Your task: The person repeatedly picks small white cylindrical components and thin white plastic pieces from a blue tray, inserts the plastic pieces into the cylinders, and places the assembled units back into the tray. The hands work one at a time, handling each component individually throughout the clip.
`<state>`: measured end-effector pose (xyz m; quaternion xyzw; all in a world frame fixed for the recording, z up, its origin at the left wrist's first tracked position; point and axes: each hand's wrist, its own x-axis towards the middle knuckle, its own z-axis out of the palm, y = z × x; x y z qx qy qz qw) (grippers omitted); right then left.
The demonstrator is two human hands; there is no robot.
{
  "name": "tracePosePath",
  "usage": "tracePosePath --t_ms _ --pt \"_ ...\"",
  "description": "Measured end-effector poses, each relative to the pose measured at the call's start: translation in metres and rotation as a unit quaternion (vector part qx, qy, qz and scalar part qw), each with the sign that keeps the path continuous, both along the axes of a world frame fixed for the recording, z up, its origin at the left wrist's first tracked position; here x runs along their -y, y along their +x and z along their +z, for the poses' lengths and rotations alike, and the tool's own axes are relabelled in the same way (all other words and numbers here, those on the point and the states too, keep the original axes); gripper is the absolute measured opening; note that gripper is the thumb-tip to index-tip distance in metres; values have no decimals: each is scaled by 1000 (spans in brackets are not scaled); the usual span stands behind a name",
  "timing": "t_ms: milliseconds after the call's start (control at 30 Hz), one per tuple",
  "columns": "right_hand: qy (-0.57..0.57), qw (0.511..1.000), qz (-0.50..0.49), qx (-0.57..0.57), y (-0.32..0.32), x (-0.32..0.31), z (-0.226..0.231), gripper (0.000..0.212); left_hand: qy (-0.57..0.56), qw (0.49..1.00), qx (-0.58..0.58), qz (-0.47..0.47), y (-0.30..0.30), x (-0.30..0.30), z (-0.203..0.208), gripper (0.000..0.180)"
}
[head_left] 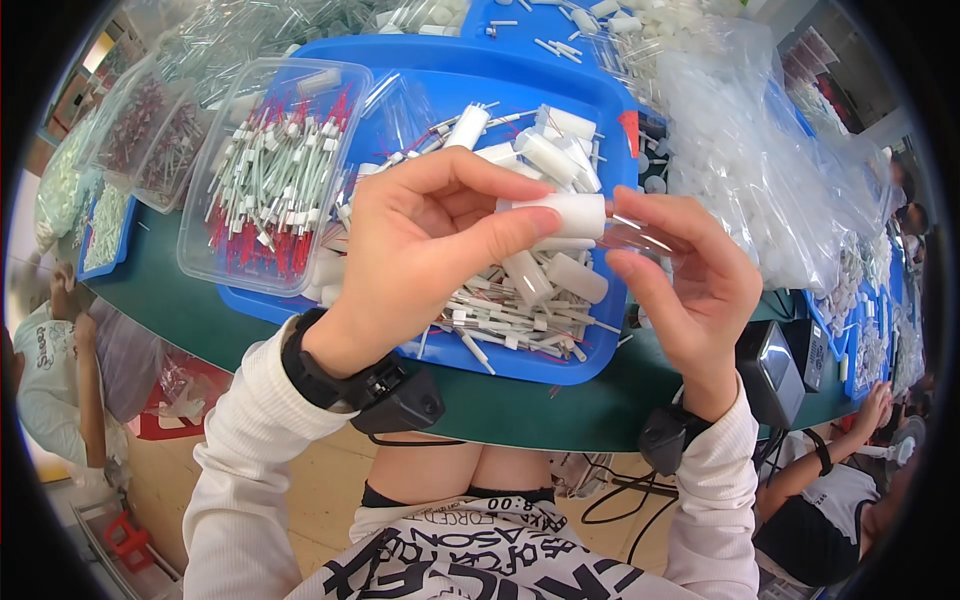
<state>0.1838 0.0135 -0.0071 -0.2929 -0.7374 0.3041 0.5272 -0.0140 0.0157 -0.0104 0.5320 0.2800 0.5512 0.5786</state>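
Note:
Between the thumb and fingers of my left hand (410,240) is a white foam-like cylinder (582,212), lying sideways above the blue tray (560,373). My right hand (705,275) pinches a clear tube (640,237) at the cylinder's right end. Whether the cylinder sits partly inside the tube I cannot tell. Below my hands, the tray holds more white cylinders (578,277), some in clear tubes, and a heap of thin white sticks (500,318) with reddish wires.
A clear plastic box (190,262) of white sticks with red wires overlaps the tray's left side. Smaller clear boxes (150,120) stand beyond it. A large plastic bag (740,140) of white pieces lies at the right, near a black box-shaped device (770,370). Other people sit at both sides.

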Motion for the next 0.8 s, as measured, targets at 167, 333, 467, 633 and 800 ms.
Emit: tracePosePath --t_ms 167,333,467,633,800 --pt "60 997 -39 42 0 2 2 32 -24 999 -21 -25 -5 -3 3 16" --pt "107 982 -9 154 4 0 5 34 -27 989 -126 -69 -12 -4 5 16" --pt "-12 997 -2 70 1 0 0 29 -60 993 -81 -52 -9 -4 4 24" --pt "-81 995 10 -52 6 -3 -4 26 -11 999 -49 15 -6 -6 5 22" --pt "-44 999 12 10 0 3 -6 29 36 996 -80 -22 -1 0 0 22"
